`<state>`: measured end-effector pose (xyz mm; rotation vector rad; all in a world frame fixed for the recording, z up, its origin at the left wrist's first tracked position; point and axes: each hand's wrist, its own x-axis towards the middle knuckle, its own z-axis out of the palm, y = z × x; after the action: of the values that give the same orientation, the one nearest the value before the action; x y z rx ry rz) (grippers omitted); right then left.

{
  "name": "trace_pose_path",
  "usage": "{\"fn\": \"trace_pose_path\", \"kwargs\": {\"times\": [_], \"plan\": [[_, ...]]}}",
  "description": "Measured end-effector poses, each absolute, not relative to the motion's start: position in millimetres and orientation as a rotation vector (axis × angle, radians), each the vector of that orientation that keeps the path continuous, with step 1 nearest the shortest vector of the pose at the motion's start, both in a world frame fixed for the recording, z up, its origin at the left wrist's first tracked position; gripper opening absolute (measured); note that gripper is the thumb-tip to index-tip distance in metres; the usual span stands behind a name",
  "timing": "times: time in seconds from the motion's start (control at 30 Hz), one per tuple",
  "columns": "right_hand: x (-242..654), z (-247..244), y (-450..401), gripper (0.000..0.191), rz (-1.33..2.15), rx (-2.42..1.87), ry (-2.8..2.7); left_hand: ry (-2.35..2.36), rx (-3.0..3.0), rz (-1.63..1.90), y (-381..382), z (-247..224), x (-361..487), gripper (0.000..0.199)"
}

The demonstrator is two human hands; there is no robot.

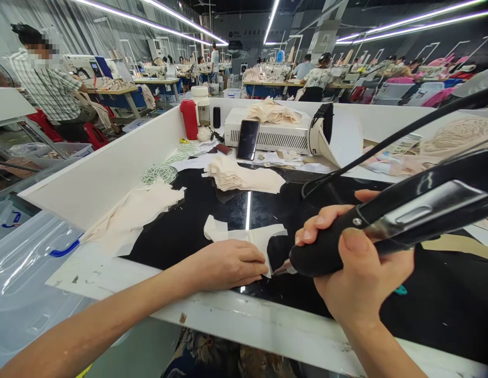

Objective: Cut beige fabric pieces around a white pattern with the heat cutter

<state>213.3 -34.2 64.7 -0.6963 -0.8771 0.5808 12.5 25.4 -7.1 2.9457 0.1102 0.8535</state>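
Observation:
A cream fabric piece [263, 235] lies on the black tabletop [181, 226]. My left hand [232, 264] rests on its near edge, palm down, fingers together and pressing it to the surface. In my right hand [358, 268] is a black handheld tool [322, 254] with a metal panel, my fingers wrapped round its handle. The tool's rounded end is just right of the fabric, near my left fingertips. Beyond them sits a stack of cream pieces [244, 177]; more cream fabric [137, 207] lies at the left.
A phone [247, 139] leans on a white vented machine [281, 136]. Left of it stand a red bottle [188, 119] and a black thread spool [216, 117]. A black cable [385, 147] arcs at the right. White walls [110, 163] edge the table; people work beyond.

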Motion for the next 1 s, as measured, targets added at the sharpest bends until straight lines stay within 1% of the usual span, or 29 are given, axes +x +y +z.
{"fn": "trace_pose_path", "kwargs": {"times": [0.3,0.57,0.83,1.0], "plan": [[213.4,58.6,-33.6,0.056,0.567,-0.726,-0.919,0.107,2.918,0.846,24.0,-6.1,15.8,0.021],[213.2,58.8,-34.3,0.057,0.565,-0.739,-0.911,0.113,2.921,0.875,23.6,-6.3,15.3,0.025],[211.8,58.4,-34.9,0.047,0.557,-0.747,-0.952,0.104,2.917,0.851,25.0,-7.1,14.7,0.026],[211.2,60.0,-33.4,0.054,0.548,-0.736,-0.91,0.112,2.918,0.85,24.3,-7.2,14.4,0.025]]}}
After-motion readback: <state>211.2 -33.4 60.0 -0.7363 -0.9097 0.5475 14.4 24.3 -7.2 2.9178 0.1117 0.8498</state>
